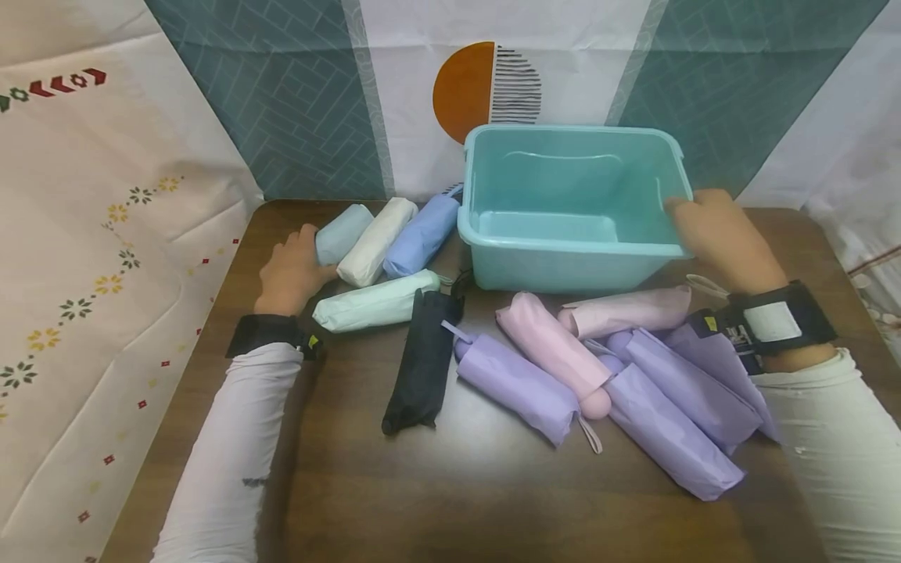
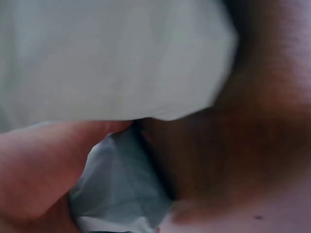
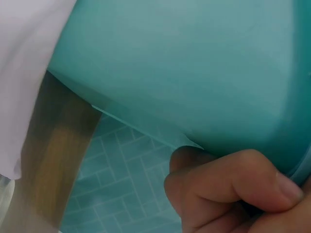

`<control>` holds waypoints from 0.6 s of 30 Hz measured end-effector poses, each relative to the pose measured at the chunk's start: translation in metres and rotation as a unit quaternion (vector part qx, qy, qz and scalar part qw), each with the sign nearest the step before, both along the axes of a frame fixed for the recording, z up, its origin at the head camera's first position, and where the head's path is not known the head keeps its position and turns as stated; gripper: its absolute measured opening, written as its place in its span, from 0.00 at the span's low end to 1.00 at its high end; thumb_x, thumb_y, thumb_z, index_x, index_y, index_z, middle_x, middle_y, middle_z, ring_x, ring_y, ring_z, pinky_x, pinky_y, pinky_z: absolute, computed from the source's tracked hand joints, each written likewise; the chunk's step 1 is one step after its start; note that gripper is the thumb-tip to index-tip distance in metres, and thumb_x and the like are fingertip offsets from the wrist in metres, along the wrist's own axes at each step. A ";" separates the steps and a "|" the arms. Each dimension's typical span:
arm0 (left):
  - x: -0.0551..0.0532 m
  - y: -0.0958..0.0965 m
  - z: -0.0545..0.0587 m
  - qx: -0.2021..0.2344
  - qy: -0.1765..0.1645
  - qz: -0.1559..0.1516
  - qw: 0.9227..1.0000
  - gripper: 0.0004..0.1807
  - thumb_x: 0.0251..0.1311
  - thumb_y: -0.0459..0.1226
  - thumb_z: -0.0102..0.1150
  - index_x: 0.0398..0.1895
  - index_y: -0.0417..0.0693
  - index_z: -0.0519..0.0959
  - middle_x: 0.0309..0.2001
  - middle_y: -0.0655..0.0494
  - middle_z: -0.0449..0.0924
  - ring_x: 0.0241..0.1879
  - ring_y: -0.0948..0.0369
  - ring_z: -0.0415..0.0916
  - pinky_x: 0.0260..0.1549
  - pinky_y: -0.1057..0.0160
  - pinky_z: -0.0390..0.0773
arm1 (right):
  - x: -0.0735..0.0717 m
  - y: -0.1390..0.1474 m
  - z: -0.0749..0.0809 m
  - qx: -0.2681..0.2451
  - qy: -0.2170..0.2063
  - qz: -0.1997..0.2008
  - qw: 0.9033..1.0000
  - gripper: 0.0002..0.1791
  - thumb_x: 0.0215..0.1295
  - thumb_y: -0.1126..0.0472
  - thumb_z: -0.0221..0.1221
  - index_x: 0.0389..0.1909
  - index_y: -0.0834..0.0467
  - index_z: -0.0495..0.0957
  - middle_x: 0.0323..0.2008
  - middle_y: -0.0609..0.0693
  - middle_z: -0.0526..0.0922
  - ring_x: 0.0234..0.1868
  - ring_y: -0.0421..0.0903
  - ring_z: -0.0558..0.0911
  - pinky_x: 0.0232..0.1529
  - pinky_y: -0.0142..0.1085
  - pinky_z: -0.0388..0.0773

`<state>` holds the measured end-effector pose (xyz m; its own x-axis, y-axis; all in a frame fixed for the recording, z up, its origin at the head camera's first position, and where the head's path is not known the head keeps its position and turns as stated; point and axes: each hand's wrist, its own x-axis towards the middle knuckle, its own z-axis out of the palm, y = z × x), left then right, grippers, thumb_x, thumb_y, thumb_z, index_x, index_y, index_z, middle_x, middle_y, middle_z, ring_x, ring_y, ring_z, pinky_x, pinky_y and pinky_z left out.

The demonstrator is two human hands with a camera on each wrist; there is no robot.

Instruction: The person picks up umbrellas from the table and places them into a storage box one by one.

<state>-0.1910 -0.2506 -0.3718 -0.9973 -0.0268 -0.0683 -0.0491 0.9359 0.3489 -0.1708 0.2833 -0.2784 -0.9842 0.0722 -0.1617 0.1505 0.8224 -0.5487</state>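
Turquoise bin (image 1: 563, 268) sits gripped by the right fingers (image 3: 216, 182).

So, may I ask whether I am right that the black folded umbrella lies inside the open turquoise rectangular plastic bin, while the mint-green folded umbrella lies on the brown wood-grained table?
Not quite: the black folded umbrella is not inside the turquoise rectangular plastic bin; the head view shows it on the brown wood-grained table. The mint-green folded umbrella is indeed there.

Brown tabletop (image 1: 352, 485), geometric-patterned cloth (image 1: 514, 86) behind, flowered cream cloth (image 1: 113, 234) alongside
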 end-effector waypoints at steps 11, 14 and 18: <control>0.011 -0.014 0.004 0.017 0.010 -0.005 1.000 0.38 0.53 0.46 0.67 0.63 0.39 0.61 0.50 0.35 0.72 0.44 0.39 0.72 0.35 0.35 0.70 | 0.000 0.003 0.000 -0.004 -0.011 -0.009 1.000 0.38 0.69 0.35 0.33 0.44 0.69 0.71 0.37 0.64 0.72 0.39 0.60 0.72 0.33 0.49 0.65; 0.013 -0.018 0.008 0.019 0.010 0.004 1.000 0.39 0.52 0.48 0.66 0.63 0.42 0.62 0.49 0.35 0.73 0.43 0.38 0.73 0.33 0.36 0.69 | 0.000 0.003 -0.001 -0.008 -0.010 -0.007 1.000 0.42 0.68 0.32 0.33 0.48 0.70 0.70 0.39 0.65 0.72 0.40 0.60 0.71 0.34 0.49 0.65; 0.013 -0.022 0.018 0.017 0.027 0.023 0.999 0.39 0.51 0.50 0.66 0.65 0.47 0.64 0.50 0.35 0.74 0.43 0.38 0.73 0.34 0.36 0.69 | -0.001 0.003 0.002 -0.024 -0.021 -0.010 0.999 0.47 0.65 0.28 0.33 0.53 0.70 0.67 0.43 0.65 0.70 0.42 0.60 0.70 0.33 0.49 0.66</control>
